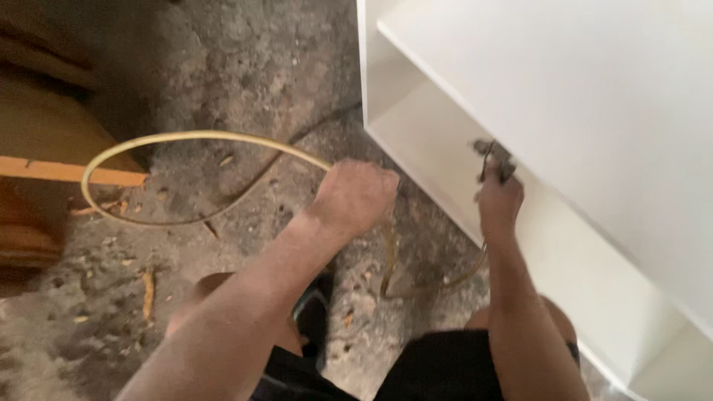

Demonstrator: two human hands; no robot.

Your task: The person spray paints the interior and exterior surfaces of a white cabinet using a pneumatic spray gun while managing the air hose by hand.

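Knees (pixel 215 293) and dark shorts (pixel 438 367) fill the bottom of the view, bent over a rough concrete floor (pixel 245 67) strewn with wood chips (pixel 148 293).

Above them the left hand (pixel 356 194) is clenched around a yellowish hose (pixel 141 141). From that fist the hose runs out to the left, swings round in a wide flat loop over the floor, and comes back; another stretch drops from the fist, dips near the floor between the two arms, and rises toward the right hand (pixel 499 202). So the hose's long line lies left to right across the view, with both hands on it and the slack hanging between them.

The right hand is closed on a small dark metal tool (pixel 494 157), which sticks up out of the fist; its shape is blurred, so its kind cannot be told. This hand is the nearer one to the white cabinet (pixel 594 111), and the tool's tip sits just at the front edge of a shelf.

Farther off, at the left edge, stand brown wooden boards (pixel 44 134), one with an orange-lit edge, well apart from both hands.
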